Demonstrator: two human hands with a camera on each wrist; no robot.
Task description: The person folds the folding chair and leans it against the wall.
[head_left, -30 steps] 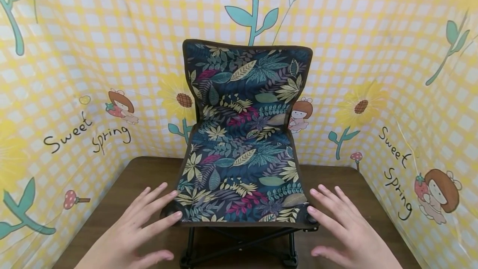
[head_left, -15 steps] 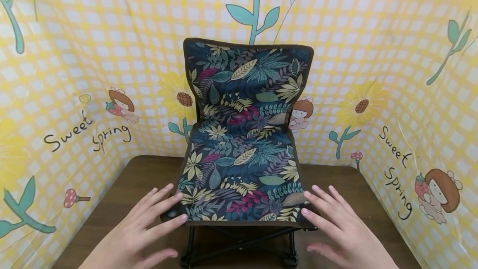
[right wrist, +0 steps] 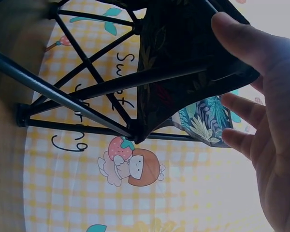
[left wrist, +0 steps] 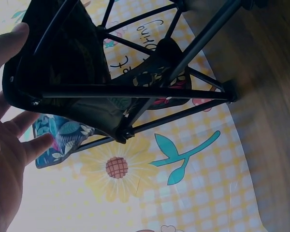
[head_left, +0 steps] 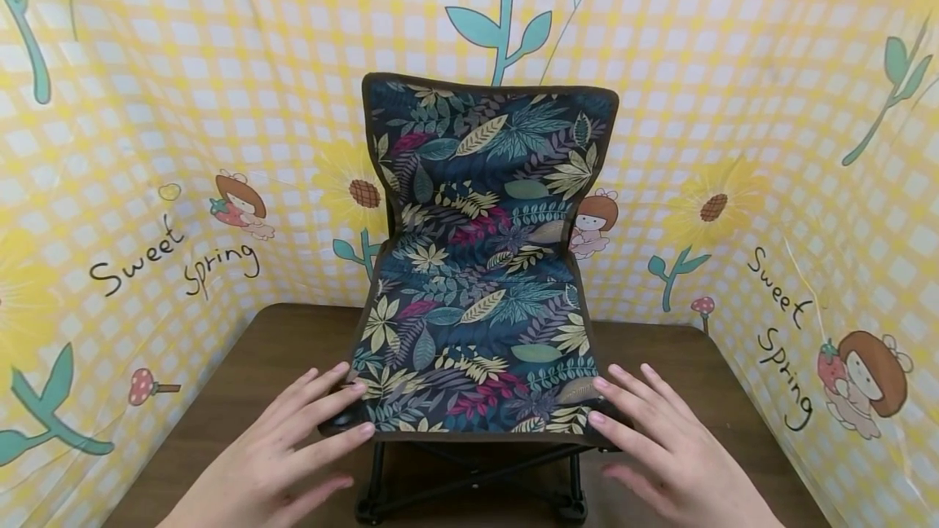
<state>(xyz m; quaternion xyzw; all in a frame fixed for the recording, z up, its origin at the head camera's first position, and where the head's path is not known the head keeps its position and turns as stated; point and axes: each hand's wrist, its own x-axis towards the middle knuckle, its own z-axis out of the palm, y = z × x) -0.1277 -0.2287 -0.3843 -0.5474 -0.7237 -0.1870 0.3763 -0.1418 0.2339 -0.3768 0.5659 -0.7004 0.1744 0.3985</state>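
A small folding chair (head_left: 477, 332) with dark leaf-print fabric and brown edging stands unfolded, its backrest (head_left: 491, 145) at the far side. My left hand (head_left: 271, 446) is at the seat's front left corner, fingers spread and fairly straight, fingertips right at the fabric's edge. At the front right corner my right hand (head_left: 667, 446) mirrors it, fingers extended over the black corner piece, thumb lower and apart from the other fingers. Both wrist views show the chair's underside and crossed black tubes (left wrist: 135, 92), with a thumb (right wrist: 237, 38) near the seat's corner.
The chair stands on a dark brown wooden tabletop (head_left: 242, 365). Yellow checked cloth (head_left: 293, 63) printed with flowers and cartoon figures closes off the back and both sides. Black crossed legs (head_left: 473, 479) show beneath the seat.
Both hands have moved slightly inward toward the seat's front corners, the fingertips now overlapping its edges more. The chair stays in place; the head view has shifted a little.
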